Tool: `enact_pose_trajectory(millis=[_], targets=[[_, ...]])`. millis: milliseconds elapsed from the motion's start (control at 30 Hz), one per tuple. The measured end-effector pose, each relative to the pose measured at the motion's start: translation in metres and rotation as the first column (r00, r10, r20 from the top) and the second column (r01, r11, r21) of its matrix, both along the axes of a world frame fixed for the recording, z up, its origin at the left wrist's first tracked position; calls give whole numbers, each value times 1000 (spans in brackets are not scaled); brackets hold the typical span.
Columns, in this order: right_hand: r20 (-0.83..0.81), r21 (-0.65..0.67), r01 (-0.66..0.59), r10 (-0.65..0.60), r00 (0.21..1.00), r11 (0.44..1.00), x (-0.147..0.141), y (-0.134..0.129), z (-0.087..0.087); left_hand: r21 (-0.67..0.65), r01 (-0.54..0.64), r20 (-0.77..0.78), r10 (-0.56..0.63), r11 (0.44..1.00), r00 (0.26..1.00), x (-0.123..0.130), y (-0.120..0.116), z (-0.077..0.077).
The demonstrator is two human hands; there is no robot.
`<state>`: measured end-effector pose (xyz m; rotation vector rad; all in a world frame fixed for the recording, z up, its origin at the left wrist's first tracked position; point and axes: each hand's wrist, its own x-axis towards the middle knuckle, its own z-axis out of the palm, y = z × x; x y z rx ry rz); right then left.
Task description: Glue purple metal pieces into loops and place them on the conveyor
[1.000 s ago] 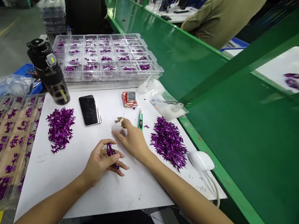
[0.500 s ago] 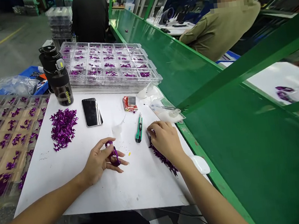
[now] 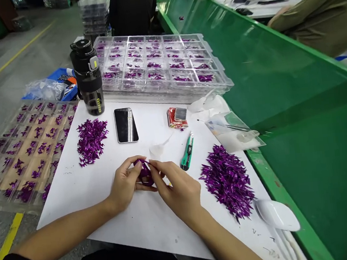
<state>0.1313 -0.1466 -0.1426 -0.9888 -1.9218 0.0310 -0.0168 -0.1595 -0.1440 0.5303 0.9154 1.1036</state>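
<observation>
Two hands [image 3: 125,182] [image 3: 178,191], two purple piles [image 3: 92,140] [image 3: 227,181], one phone [image 3: 126,125].

Glossy plastic and glass, matt board.
Metallic-purple glossy pieces [image 3: 227,181] at 3 o'clock; clear plastic compartment tray [image 3: 169,90] at 12 o'clock; smooth glass phone [image 3: 126,125] at 11 o'clock; matt white board [image 3: 146,226] beneath.

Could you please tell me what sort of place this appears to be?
This looks like a factory workshop for hand assembly: a long green workbench runs alongside, clear plastic compartment trays hold shiny purple pieces, and a yellow line marks the grey floor.
</observation>
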Motion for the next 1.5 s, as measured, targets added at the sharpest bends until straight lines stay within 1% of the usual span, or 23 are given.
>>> enact_pose_trajectory(millis=[67,133,267,333,433,567,633,700,800,900,967,1033,1133,1300,1400,1433,1467,1500], targets=[[27,48,-29,28,999,998,1,-2,-3,-7,-8,-6,8,1000,1000,0,0,-1],[54,66,-37,33,998,997,2,-3,-4,-14,-22,-12,22,1000,1000,0,1,-2],[94,50,-41,37,995,998,3,-4,-2,-25,-36,-15,36,999,999,0,0,-1],[101,18,-36,34,994,999,3,-4,-3,-25,-35,-15,34,999,999,1,1,0],[79,-48,-23,27,996,999,2,-6,-2,-54,-67,-17,66,996,998,1,2,2],[-21,-196,-43,39,999,980,-3,-11,-2,-107,-112,12,114,988,993,1,3,2],[-70,-236,-54,39,997,970,-8,-14,-4,-104,-113,33,117,988,993,1,3,1],[-76,-213,-19,3,997,977,-15,-16,-9,-91,-120,38,124,989,992,2,3,0],[-22,-158,94,-99,995,983,-25,-17,-17,-58,-184,22,186,981,982,5,3,-1],[27,-149,206,-204,979,967,-35,-20,-23,-11,-253,-4,253,967,968,9,2,0],[41,-166,254,-251,967,953,-40,-21,-24,10,-267,-27,267,964,963,11,0,1],[39,-196,269,-267,963,943,-43,-22,-26,25,-257,-36,258,966,966,10,-1,1],[-4,-221,232,-238,971,947,-45,-22,-28,52,-231,-49,234,972,971,9,-3,-2],[-73,-172,201,-215,974,964,-50,-21,-30,65,-204,-92,209,977,973,5,-4,-2],[-89,-166,185,-202,975,969,-45,-23,-24,115,-180,-146,196,977,970,2,-9,5],[-113,-195,177,-201,973,965,-41,-25,-20,149,-145,-173,171,978,970,1,-14,7],[-162,-253,159,-204,966,954,-35,-29,-15,188,-95,-198,133,978,971,-1,-20,10],[-238,-338,121,-209,948,933,-28,-35,-10,219,-38,-217,87,975,972,-3,-29,12]])
